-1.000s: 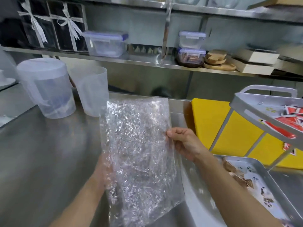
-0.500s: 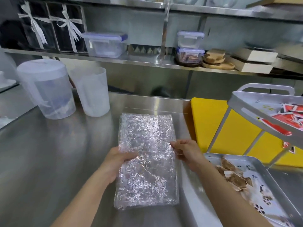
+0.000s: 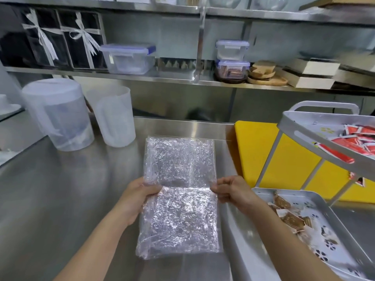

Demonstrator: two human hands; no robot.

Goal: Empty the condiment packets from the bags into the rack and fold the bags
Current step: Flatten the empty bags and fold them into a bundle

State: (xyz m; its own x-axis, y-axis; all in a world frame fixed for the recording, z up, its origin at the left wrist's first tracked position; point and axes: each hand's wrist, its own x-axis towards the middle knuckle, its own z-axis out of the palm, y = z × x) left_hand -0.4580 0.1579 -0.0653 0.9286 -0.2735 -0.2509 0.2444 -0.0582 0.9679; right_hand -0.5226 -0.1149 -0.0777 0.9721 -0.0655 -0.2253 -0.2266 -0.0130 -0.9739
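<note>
Bare steel surface lies open at our nine o'clock; the rack crowds three o'clock. Our left hand and right hand each pinch a side edge of the clear bag lying flat at centre.

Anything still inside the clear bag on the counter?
No packets show through the bag; it lies flat on the counter, pinched at mid-length by the left hand and right hand. Its crinkles could hide something small.

bare steel counter open left, jugs behind, rack crowding right
</note>
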